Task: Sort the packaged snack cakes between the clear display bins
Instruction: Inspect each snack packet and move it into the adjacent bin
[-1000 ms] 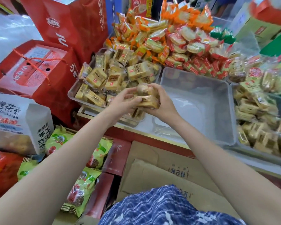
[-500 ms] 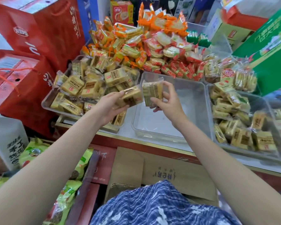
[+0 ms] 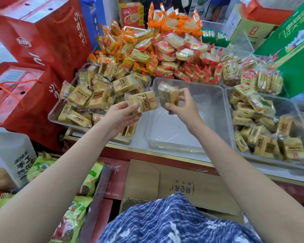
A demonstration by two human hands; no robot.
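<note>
Her left hand point(image 3: 119, 114) grips one yellow snack cake point(image 3: 143, 102); her right hand point(image 3: 182, 106) pinches another cake point(image 3: 168, 95), label hidden, above the clear middle bin point(image 3: 216, 106).

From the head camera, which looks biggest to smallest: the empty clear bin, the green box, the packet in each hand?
1. Empty clear bin
2. Green box, partly cut off, so unsure
3. Left-hand packet and right-hand packet: alike
</note>
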